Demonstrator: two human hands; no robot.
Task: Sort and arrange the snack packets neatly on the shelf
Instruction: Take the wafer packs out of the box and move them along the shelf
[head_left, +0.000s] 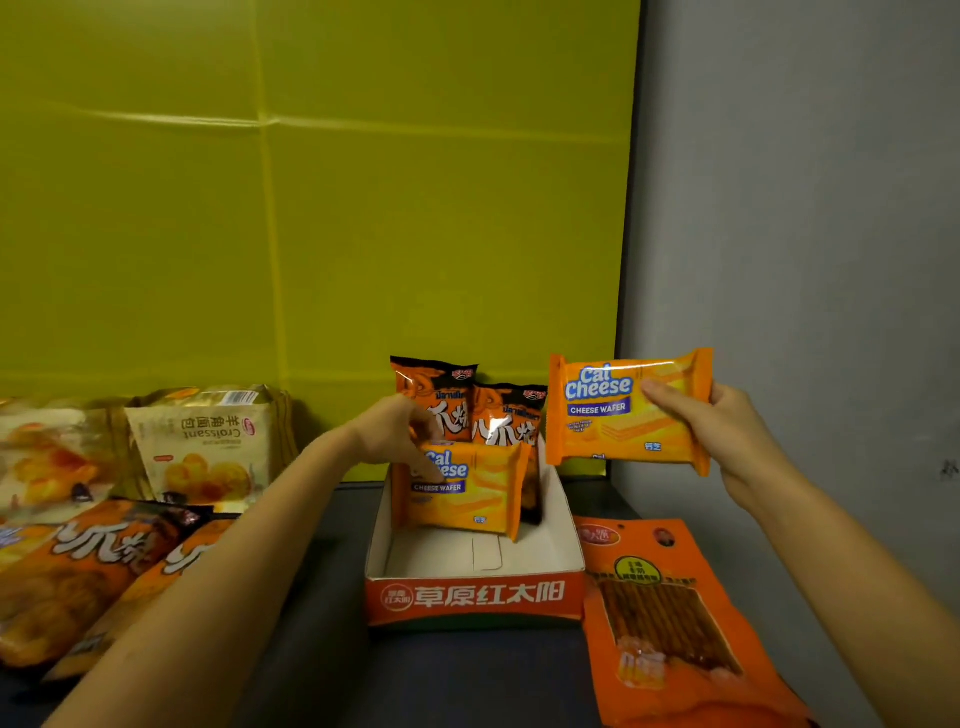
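Standing on the counter (332, 649), the cardboard tray (472, 597) carried two black-topped packets (441, 395) at its back wall and the standing wafer packet (478, 499) before them. A stick packet (670, 623) lay just beside its right wall. The held wafer packet (613, 431) hung right of the tray, its right end pinched in the right hand (727, 431) grip; the left hand (395, 431) grip pinched the standing packet's top. Advised: steady that packet, lower the second flush before it. The tray's front half lay open
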